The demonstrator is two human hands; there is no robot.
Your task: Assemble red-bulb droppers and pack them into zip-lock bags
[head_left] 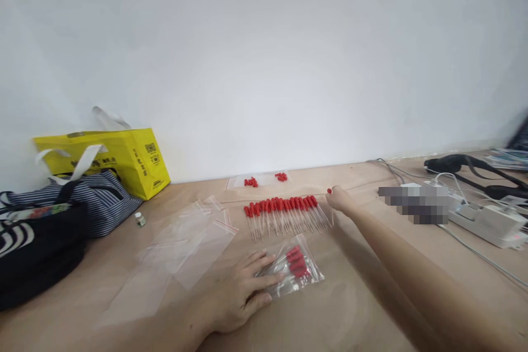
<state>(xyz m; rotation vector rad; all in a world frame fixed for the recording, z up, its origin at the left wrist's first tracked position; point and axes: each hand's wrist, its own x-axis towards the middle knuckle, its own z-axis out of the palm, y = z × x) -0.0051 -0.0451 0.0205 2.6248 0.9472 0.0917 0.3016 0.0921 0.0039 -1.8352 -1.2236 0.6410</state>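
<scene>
My left hand (247, 291) lies with its fingers spread over a clear zip bag (315, 275). Inside that bag are several glass droppers with red rubber bulbs (297, 262). Farther right, my right hand (340, 201) pinches a single dropper (332, 217). Its red bulb shows above the fingers and its thin glass tube hangs down below them. Just left of this hand runs a row of droppers (282, 206), bulbs toward the wall, glass tips toward me. Behind the row, a flat clear bag (235, 181) lies by small red bulbs (251, 182).
Flat clear zip bags (193, 242) are spread left of the droppers, near a small bottle (140, 219). A yellow bag (144, 162), a striped bag (107, 203) and a black bag (45, 253) stand at left. At right are a power strip (482, 225), cables and a black strap (449, 164).
</scene>
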